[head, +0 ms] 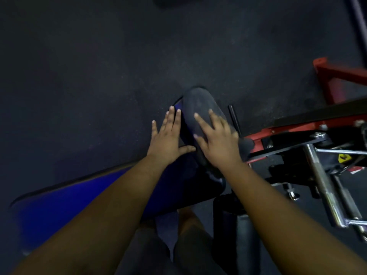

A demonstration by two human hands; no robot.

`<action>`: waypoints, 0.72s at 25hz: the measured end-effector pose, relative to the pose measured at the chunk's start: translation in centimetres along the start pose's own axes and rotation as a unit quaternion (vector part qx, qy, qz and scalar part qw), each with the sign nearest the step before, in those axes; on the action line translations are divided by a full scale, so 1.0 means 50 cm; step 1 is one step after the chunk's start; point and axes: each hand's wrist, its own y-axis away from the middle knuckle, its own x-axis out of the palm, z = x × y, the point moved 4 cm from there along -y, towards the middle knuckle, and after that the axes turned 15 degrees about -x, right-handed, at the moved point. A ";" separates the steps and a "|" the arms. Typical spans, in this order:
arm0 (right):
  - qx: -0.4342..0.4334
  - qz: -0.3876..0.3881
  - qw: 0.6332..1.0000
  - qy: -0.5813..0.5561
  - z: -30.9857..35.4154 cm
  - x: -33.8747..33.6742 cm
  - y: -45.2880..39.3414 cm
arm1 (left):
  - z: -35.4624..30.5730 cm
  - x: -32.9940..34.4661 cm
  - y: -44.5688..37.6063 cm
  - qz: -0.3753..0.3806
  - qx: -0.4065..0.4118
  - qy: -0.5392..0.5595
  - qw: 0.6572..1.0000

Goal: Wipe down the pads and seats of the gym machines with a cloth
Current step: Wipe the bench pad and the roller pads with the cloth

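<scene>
Pad (198, 108), dark and rounded, sits centre scene above the floor. Right hand (216, 141) lies flat on it, fingers (200, 121) spread, gripping nothing. Left hand (166, 139) lies open against its left side.

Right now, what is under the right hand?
The right hand lies flat, fingers spread, on a dark grey cloth draped over a pad. The pad's blue side shows beside the left hand; its top is covered.

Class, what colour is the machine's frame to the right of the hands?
Red, with black and chrome parts on it; the frame shows best in the head view, the only one.
</scene>
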 end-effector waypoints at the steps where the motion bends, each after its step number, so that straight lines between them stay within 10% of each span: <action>1: 0.007 0.005 1.000 -0.003 -0.005 0.005 0.056 | -0.001 -0.002 0.000 0.005 -0.001 -0.007 1.000; 6: 0.122 -0.019 0.992 0.017 -0.015 0.021 0.007 | 0.001 0.009 -0.005 -0.003 -0.004 -0.017 1.000; 18: 0.025 0.068 0.994 0.076 0.000 -0.031 0.105 | 0.017 -0.057 0.106 0.051 0.005 -0.111 0.993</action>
